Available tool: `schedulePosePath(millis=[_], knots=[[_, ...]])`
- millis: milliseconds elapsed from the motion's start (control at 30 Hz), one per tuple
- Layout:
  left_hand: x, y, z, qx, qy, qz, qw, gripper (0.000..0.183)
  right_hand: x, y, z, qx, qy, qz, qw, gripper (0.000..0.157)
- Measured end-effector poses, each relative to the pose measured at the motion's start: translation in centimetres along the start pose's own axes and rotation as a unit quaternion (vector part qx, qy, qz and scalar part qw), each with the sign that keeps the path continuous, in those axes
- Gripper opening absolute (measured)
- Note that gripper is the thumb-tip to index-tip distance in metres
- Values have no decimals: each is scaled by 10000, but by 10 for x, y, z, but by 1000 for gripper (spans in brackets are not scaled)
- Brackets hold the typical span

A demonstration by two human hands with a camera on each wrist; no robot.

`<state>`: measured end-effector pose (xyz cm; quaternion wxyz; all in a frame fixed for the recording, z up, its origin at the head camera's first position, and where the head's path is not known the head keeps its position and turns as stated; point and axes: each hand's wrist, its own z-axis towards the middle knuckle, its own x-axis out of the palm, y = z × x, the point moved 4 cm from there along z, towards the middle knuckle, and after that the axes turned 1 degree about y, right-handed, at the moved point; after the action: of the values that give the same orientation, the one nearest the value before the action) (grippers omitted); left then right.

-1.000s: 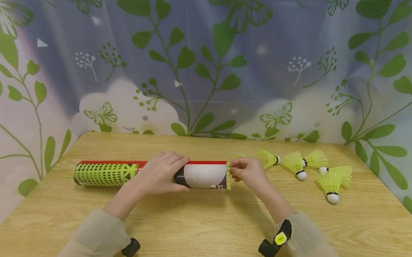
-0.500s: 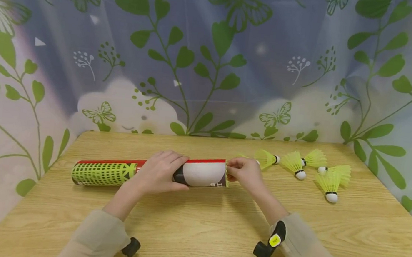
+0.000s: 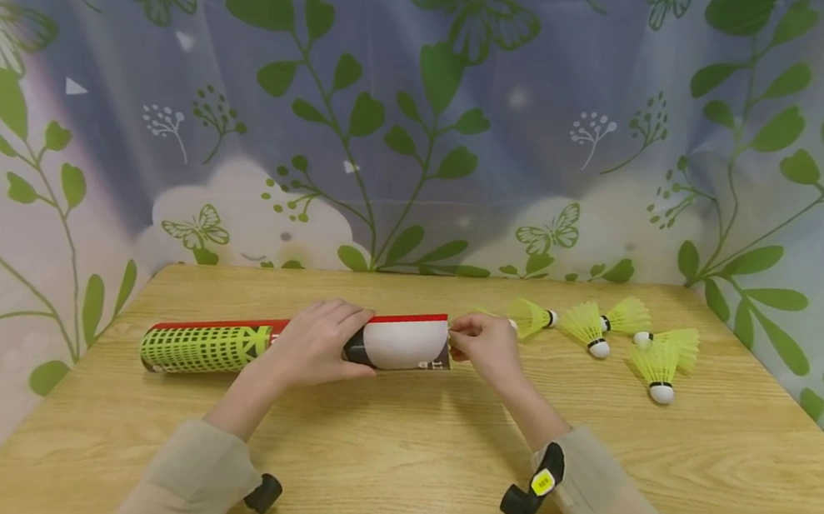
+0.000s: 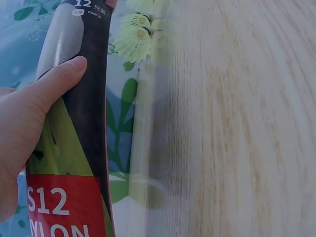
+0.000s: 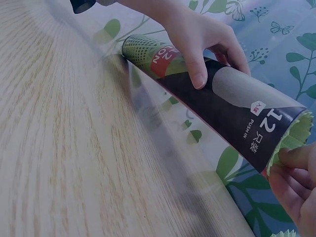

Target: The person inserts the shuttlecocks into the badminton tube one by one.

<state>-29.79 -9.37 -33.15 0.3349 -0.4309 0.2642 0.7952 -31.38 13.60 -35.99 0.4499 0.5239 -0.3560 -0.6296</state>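
A long printed shuttlecock tube [image 3: 403, 345] in red, black, white and yellow-green lies sideways over the table. My left hand [image 3: 315, 346] grips it around the middle from above, thumb along the near side. At the tube's right end, my right hand [image 3: 491, 351] pinches the skirt of a yellow-green shuttlecock [image 5: 295, 134]. That skirt sits inside the tube mouth, its ruffled edge about level with the rim in the right wrist view. The shuttlecock's cork is hidden in the tube. In the left wrist view the left thumb [image 4: 64, 76] presses on the tube's black and white print.
Several yellow shuttlecocks with white corks lie at the table's back right, among them a front one [image 3: 656, 371] and one [image 3: 532, 316] just behind my right hand. The wooden table [image 3: 376, 454] ends at a leaf-patterned curtain [image 3: 362, 160].
The shuttlecock's skirt, earlier sticking out past the tube's right rim, has gone further in. My right hand has moved slightly left with it. The left hand keeps its grip.
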Motion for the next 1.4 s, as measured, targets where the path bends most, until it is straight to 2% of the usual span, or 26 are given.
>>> schedulePosePath(millis=[433,800,1000,1167,1267,1400], knots=[[1,1,1,-18,70,121,9999,74,3,-2,0,6,-126,57,9999,7],[1,1,1,49,96,140,9998,73,-2,-3,-2,-66,103,-123,9999,15],[1,-1,1,112,69,127,9998,73,-7,-3,-2,-62,380,-482,9981,15],[2,0,1,138,21,105,9998,72,-13,-5,-4,-79,874,-556,9946,22],[1,0,1,116,20,102,9999,73,-19,-8,-7,-36,1144,-590,9917,27],[1,1,1,85,28,92,9999,72,-33,-14,-11,68,1237,-769,9893,29]])
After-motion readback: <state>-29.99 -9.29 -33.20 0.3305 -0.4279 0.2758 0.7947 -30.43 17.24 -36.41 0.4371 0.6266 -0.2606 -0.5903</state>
